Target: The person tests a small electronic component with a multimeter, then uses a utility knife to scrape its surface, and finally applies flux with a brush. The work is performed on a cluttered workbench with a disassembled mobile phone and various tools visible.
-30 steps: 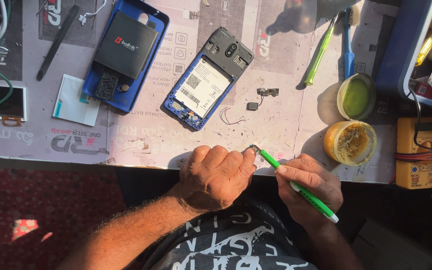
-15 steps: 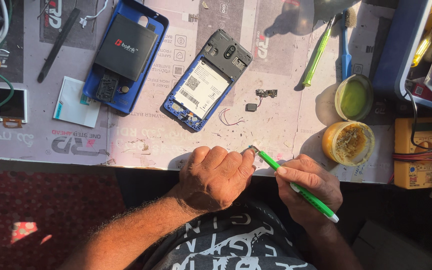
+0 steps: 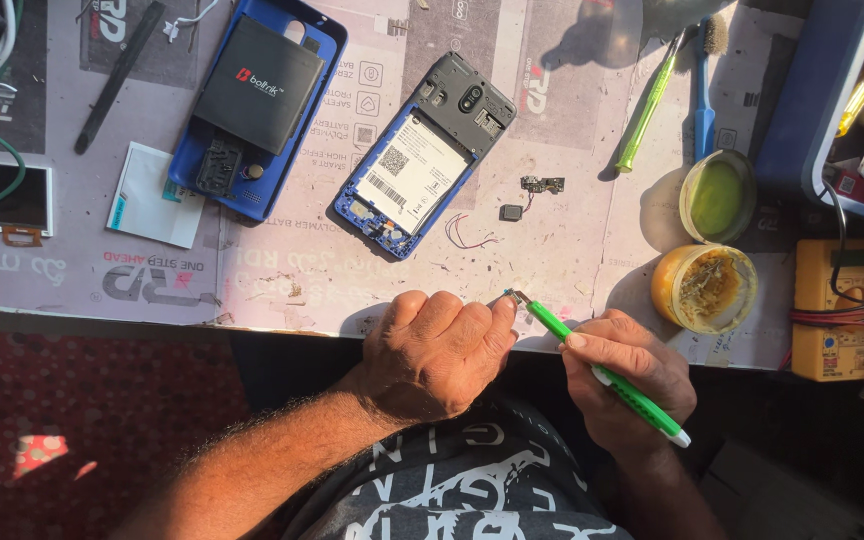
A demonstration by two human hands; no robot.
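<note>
Low in the frame, at the near edge of the table (image 3: 572, 230), both hands are curled shut. The right hand (image 3: 632, 375) clamps a green-handled tool (image 3: 602, 372), its metal tip pointing up-left to the left hand (image 3: 442, 350). That hand is fisted, fingertips pinched together right at the tool's tip; whatever it holds is too small to make out.

Above centre lies an opened blue phone (image 3: 422, 165), back off, with a white rectangular label bearing black code squares. Upper left, a blue back cover (image 3: 262, 105) carries a black battery (image 3: 260, 85) with a small red-and-white mark. Beside it sits a white slip with a teal edge (image 3: 157, 195). Small dark parts and thin wires (image 3: 512, 212) lie just right of the phone.

At right stand two round tins, one of green paste (image 3: 717, 195), one of yellowish paste (image 3: 704, 287), and a yellow meter (image 3: 844, 305) wound with leads.

The table wears a pale printed mat, dusty, in hard sunlight. Lower left, a dark red patterned floor (image 3: 72, 430) shows.
</note>
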